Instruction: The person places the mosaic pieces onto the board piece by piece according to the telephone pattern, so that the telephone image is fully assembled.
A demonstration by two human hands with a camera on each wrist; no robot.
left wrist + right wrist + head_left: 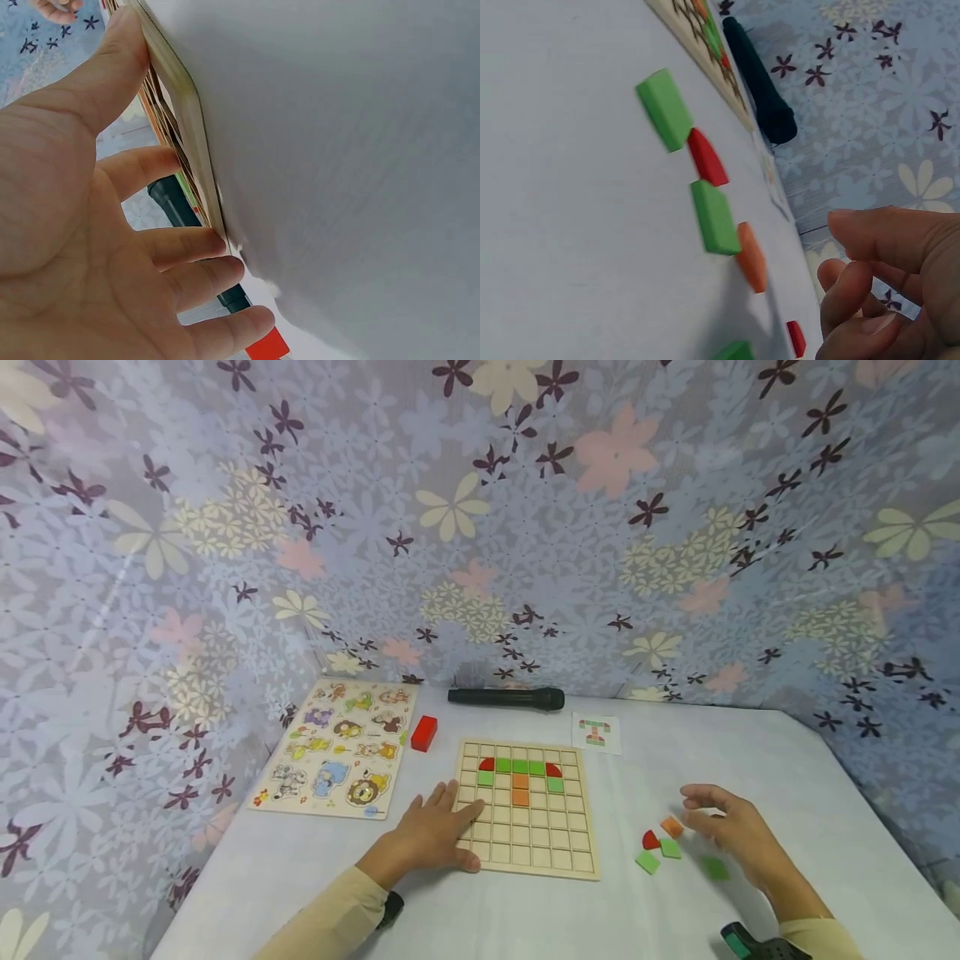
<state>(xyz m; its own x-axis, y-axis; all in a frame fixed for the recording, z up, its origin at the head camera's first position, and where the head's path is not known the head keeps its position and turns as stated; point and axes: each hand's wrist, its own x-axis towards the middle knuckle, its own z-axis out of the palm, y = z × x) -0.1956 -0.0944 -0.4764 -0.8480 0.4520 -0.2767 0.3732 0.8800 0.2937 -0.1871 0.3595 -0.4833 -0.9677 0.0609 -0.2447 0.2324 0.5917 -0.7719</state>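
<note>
A wooden grid board bears a T-shaped pattern: green squares across the top, red quarter-rounds at both ends, orange squares down the middle. My left hand rests on the board's left edge with fingers spread; the thumb touches the rim in the left wrist view. Over the right of the table, my right hand hovers with loosely bent fingers, holding nothing visible. Beside it lie a loose orange piece, a red quarter-round and several green squares.
A pattern card lies behind the board's right corner. Along the back lies a black microphone. A red block and an animal puzzle board are at the left. A flowered cloth hangs behind the white table.
</note>
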